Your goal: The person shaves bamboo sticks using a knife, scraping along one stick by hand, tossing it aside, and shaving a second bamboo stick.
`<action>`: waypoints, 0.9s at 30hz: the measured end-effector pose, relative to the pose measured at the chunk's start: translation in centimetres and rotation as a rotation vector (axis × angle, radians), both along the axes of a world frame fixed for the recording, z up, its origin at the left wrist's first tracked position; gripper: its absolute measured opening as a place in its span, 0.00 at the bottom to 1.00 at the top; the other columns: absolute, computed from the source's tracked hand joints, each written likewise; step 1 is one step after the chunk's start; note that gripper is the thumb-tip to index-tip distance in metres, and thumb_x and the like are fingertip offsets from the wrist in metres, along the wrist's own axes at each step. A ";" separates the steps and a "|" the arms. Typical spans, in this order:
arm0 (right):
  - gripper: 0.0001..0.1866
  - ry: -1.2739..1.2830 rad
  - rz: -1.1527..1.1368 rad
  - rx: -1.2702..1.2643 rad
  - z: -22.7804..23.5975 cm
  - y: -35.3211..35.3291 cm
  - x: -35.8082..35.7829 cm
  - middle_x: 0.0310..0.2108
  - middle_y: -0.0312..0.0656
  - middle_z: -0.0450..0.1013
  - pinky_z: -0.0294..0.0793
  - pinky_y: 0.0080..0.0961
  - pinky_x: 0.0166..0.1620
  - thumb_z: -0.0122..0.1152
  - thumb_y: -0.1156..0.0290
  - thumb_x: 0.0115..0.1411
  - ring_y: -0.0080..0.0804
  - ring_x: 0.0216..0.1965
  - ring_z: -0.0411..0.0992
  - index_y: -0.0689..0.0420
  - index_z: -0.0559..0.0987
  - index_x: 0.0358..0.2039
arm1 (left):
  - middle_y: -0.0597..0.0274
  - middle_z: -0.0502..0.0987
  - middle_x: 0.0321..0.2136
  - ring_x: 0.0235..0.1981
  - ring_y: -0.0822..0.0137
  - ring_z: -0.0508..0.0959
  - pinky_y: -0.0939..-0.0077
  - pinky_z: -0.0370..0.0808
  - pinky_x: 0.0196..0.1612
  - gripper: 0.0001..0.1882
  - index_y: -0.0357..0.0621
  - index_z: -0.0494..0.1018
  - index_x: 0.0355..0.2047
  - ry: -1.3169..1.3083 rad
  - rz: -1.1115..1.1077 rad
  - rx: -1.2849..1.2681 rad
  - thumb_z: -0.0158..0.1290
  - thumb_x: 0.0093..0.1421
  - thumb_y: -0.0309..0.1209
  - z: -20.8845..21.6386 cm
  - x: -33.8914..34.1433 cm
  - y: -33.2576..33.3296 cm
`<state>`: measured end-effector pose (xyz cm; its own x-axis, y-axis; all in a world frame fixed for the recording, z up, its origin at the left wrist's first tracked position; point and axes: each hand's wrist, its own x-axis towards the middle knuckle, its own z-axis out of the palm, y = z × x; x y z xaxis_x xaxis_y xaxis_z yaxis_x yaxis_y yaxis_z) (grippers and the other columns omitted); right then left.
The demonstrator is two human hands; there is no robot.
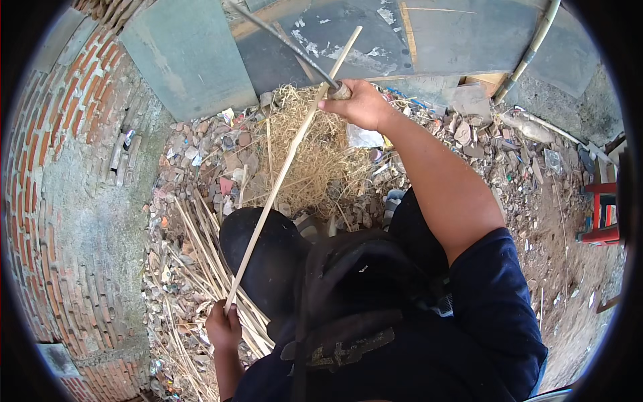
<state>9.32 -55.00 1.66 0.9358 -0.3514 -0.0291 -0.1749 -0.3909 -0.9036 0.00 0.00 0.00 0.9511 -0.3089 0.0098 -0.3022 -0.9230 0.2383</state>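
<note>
My left hand (224,326), low at the left beside my knee, is closed round the lower end of a long pale wooden strip (273,191), perhaps bamboo. The strip slants up and to the right, across my bent leg and past my other hand. Further forward, my right hand (362,106) grips the short handle of a long, narrow-bladed knife (289,44). Its dark blade points up and left and crosses the strip near the handle. The right thumb lies against the strip at that crossing. Whether the edge bites into the wood cannot be seen.
Curly shavings (321,157) lie heaped on the rubble ahead of me. A bundle of similar strips (204,244) rests by my left leg. A brick wall (74,194) rises at the left, and grey panels (187,57) stand ahead. Something red (601,213) is at the far right.
</note>
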 end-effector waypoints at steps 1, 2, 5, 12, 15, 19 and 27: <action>0.22 -0.042 -0.001 0.102 -0.3 0.0 0.2 0.22 0.35 0.73 0.69 0.24 0.27 0.72 0.51 0.56 0.22 0.21 0.69 0.53 0.80 0.43 | 0.46 0.77 0.23 0.25 0.41 0.78 0.50 0.72 0.28 0.09 0.43 0.74 0.39 -0.032 -0.009 -0.010 0.56 0.62 0.32 -0.5 -0.2 0.5; 0.17 -0.085 -0.003 0.204 -0.6 0.0 0.3 0.22 0.34 0.73 0.67 0.21 0.26 0.71 0.55 0.59 0.19 0.22 0.69 0.54 0.79 0.39 | 0.48 0.77 0.23 0.23 0.42 0.77 0.52 0.72 0.26 0.08 0.43 0.74 0.37 -0.064 -0.018 -0.020 0.57 0.61 0.32 -0.9 -0.3 0.9; 0.16 -0.041 -0.022 0.280 1.1 0.6 -0.2 0.23 0.35 0.74 0.68 0.21 0.25 0.70 0.56 0.60 0.19 0.22 0.69 0.54 0.79 0.38 | 0.49 0.76 0.22 0.23 0.42 0.76 0.52 0.72 0.26 0.07 0.43 0.74 0.36 -0.177 -0.061 -0.004 0.57 0.60 0.31 -2.7 -1.2 1.0; 0.19 -0.117 -0.015 0.233 -0.4 0.1 0.1 0.27 0.36 0.77 0.72 0.22 0.27 0.71 0.53 0.58 0.20 0.21 0.69 0.55 0.79 0.38 | 0.49 0.75 0.28 0.29 0.45 0.76 0.53 0.72 0.32 0.14 0.41 0.74 0.38 -0.229 -0.109 0.057 0.60 0.58 0.37 -2.9 -1.1 1.3; 0.22 -0.052 0.038 0.175 0.4 0.6 -0.3 0.30 0.39 0.77 0.73 0.30 0.39 0.70 0.51 0.57 0.27 0.30 0.73 0.55 0.81 0.41 | 0.50 0.74 0.31 0.32 0.48 0.75 0.55 0.71 0.36 0.18 0.40 0.73 0.40 -0.317 -0.177 0.155 0.61 0.57 0.40 0.2 -0.8 -2.3; 0.19 -0.079 0.090 0.143 1.9 2.1 -0.9 0.30 0.37 0.78 0.73 0.28 0.36 0.71 0.53 0.57 0.25 0.28 0.73 0.54 0.81 0.39 | 0.51 0.74 0.33 0.31 0.49 0.76 0.56 0.72 0.34 0.17 0.39 0.72 0.43 -0.181 -0.177 0.012 0.62 0.56 0.32 0.7 -0.1 -4.6; 0.22 -0.194 0.005 -0.256 3.2 2.0 -1.7 0.29 0.41 0.80 0.78 0.30 0.38 0.71 0.53 0.57 0.29 0.30 0.78 0.54 0.80 0.45 | 0.45 0.74 0.20 0.24 0.40 0.76 0.51 0.69 0.28 0.15 0.37 0.70 0.36 -0.006 -0.132 -0.072 0.46 0.70 0.39 -1.9 -0.7 -3.7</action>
